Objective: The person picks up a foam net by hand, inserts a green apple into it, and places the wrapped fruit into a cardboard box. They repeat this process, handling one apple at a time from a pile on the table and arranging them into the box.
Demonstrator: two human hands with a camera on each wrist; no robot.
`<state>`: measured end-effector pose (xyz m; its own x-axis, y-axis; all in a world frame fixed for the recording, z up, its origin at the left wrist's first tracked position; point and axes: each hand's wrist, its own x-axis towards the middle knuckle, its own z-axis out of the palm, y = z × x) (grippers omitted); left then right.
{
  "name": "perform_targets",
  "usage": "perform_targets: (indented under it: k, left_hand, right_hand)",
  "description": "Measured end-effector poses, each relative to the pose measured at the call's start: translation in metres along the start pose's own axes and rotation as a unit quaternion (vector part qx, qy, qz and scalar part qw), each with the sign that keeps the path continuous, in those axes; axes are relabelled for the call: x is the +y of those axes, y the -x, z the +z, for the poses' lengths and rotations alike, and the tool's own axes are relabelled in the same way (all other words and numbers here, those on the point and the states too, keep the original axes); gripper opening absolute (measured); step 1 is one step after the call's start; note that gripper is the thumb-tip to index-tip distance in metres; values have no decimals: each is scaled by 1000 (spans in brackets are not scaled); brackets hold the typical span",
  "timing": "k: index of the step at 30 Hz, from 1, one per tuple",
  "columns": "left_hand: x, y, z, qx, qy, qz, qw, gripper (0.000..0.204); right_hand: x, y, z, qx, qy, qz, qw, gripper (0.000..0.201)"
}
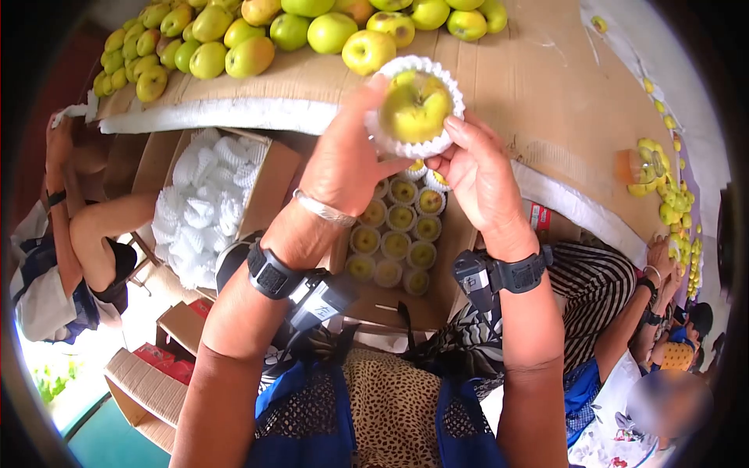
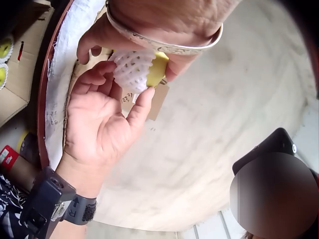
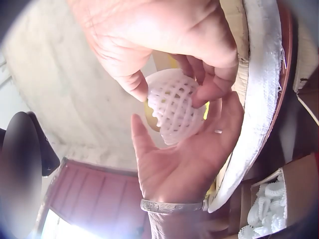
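Observation:
A yellow-green apple (image 1: 413, 117) sits in a white foam net (image 3: 172, 107), its stem end facing up in the head view. My left hand (image 1: 341, 160), with a silver bangle at the wrist, supports the netted apple from the left, its thumb and fingers around the side. On the other side my right hand (image 1: 480, 168) pinches the net's edge between thumb and fingers. Bare apple skin shows past the net's scalloped edge in the left wrist view. Both hands hold it up over the near edge of the cardboard-covered table (image 1: 562, 101).
A pile of loose apples (image 1: 308, 31) lies at the table's far left. Below the hands stands a carton of netted apples (image 1: 398, 226). Left of it, another carton brims with white foam nets (image 1: 207, 195). People sit at both sides; more apples (image 1: 671, 187) lie far right.

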<state>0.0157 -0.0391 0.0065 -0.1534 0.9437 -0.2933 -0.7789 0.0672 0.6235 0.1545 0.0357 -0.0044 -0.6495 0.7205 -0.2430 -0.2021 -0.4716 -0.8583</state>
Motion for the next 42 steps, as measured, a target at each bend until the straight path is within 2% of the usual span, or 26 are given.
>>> perform_targets:
  k: [1, 4, 5, 8, 9, 12, 14, 15, 18, 19, 22, 26, 27, 30, 34, 36, 38, 40, 42]
  left_hand:
    - [2, -5, -9, 7, 24, -8, 1000, 52]
    - [6, -5, -13, 12, -118, -10, 993, 52]
    - [5, -5, -15, 10, -83, -9, 996, 45]
    - [5, -5, -18, 12, -127, -14, 992, 38]
    - [5, -5, -15, 14, -99, -12, 995, 33]
    - [-1, -8, -15, 18, -84, 8, 996, 33]
    - [0, -15, -19, -12, -98, 5, 995, 32]
    - [2, -14, -19, -21, -118, 15, 993, 33]
    - [0, -20, -20, 26, -180, 26, 983, 34]
    - [-1, -21, -20, 29, -188, 28, 981, 36]
    - [0, -17, -21, -31, -182, -1, 983, 40]
    - [0, -17, -25, -63, -173, 5, 983, 42]
    - [4, -14, -23, -75, -208, -1, 975, 41]
    - [17, -7, -20, -50, -135, 16, 990, 41]
    - [33, -12, -45, -27, -84, 57, 994, 50]
    - [42, -18, -58, 3, -35, 52, 998, 42]
    - [46, -15, -65, 21, 4, 50, 999, 33]
    - [51, -13, -67, 20, 22, 52, 998, 25]
    - [53, -10, -67, 18, 23, 62, 998, 21]
  right_hand:
    - [-1, 0, -3, -12, -6, 6, 1000, 32]
    - [0, 1, -3, -17, 45, -1, 999, 34]
    - [0, 3, -3, -17, 58, 1, 998, 38]
    - [2, 4, -6, -9, 80, -5, 997, 42]
    - [0, 5, -5, -1, 81, 12, 997, 44]
    - [-3, 3, -7, -8, 106, 11, 994, 46]
    - [-7, 0, -14, -20, 84, 31, 996, 48]
    - [-13, 0, -13, -70, 108, 28, 991, 48]
    - [-2, -2, -10, -28, 170, -21, 985, 46]
    - [1, -5, -11, -24, 162, -25, 986, 44]
    - [1, -10, -13, -20, 130, -11, 991, 41]
    - [3, -10, -9, -14, 109, -13, 994, 37]
    - [2, -7, -4, -14, 92, -20, 995, 37]
    - [-2, 4, -3, -34, -5, -22, 999, 41]
    - [-5, 30, -31, -101, -126, 40, 986, 49]
    - [13, 41, -35, -48, -97, 78, 991, 55]
    - [48, 43, -62, -55, -122, 180, 974, 53]
    - [86, 42, -51, 75, -90, 253, 960, 47]
    - [139, 38, -78, 94, -61, 324, 939, 40]
